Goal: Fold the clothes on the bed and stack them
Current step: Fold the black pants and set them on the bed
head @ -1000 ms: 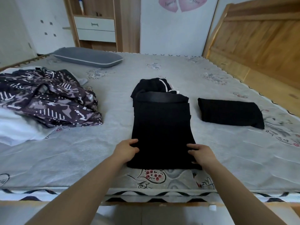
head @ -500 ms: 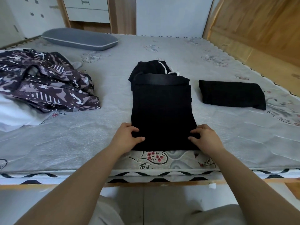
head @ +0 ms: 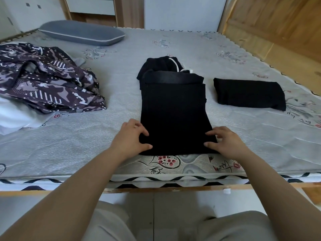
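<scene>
Black trousers (head: pixel 173 115) lie flat and lengthwise in the middle of the bed (head: pixel 173 42), waistband at the far end. My left hand (head: pixel 131 137) grips their near left corner, thumb and fingers curled over the hem. At the near right corner my right hand (head: pixel 225 142) pinches the hem in the same way. A folded black garment (head: pixel 248 93) lies to the right. Another black garment with a white stripe (head: pixel 161 64) shows beyond the waistband. A crumpled camouflage-print garment (head: pixel 43 80) sits on the left over a white cloth (head: pixel 13 117).
A grey pillow (head: pixel 81 33) lies at the far left of the mattress. The wooden headboard (head: pixel 278 23) runs along the right side. A cabinet with drawers (head: pixel 90 4) stands behind the bed. The bed's near edge (head: pixel 156 185) is just below my hands.
My hands have slid inward onto the near corners of the trousers and closed on the hem. The view has tilted down, bringing the bed edge and floor into sight.
</scene>
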